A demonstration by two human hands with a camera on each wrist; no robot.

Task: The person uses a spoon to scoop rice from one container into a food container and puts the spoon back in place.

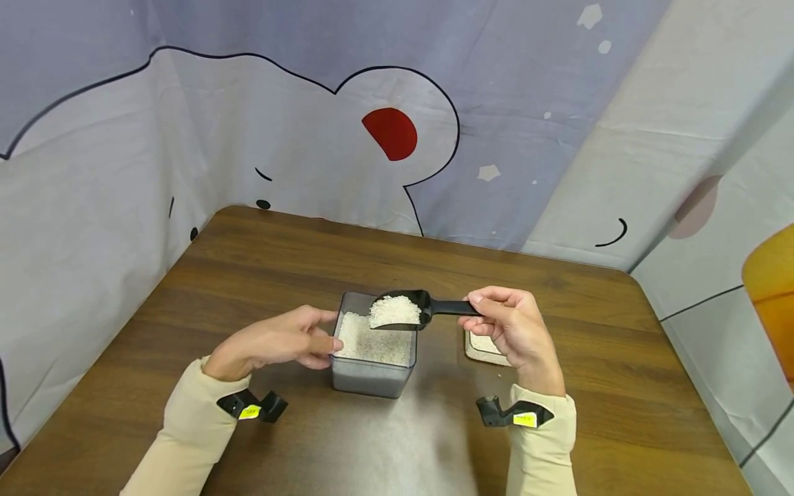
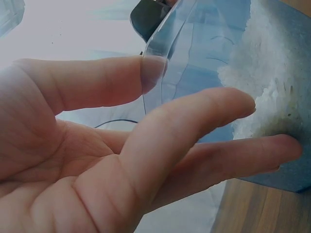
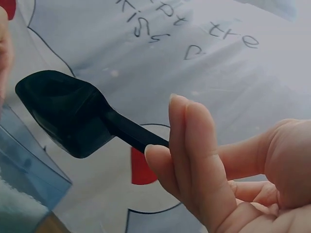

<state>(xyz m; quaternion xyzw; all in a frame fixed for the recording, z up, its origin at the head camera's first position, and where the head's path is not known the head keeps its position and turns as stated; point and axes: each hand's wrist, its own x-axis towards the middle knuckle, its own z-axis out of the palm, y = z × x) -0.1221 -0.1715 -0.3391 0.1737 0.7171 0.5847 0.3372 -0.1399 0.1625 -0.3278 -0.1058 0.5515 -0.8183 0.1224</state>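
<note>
My right hand (image 1: pixel 511 327) pinches the handle of a black scoop (image 1: pixel 426 308) between thumb and fingers. White rice (image 1: pixel 395 311) fills the scoop's bowl, which is held over the back right part of a clear grey plastic container (image 1: pixel 372 380). More rice (image 1: pixel 366 342) lies inside that container. From the left side, my left hand (image 1: pixel 282 342) holds the container, its thumb at the rim and its fingers along the outer wall. The left wrist view shows the thumb tip (image 2: pixel 153 74) through the clear plastic. The right wrist view shows the scoop's dark underside.
A smaller box (image 1: pixel 486 355) with pale grains stands behind my right hand and is partly hidden by it. Both stand on a brown wooden table (image 1: pixel 285 255). A printed curtain (image 1: pixel 298 138) hangs along the table's far edge.
</note>
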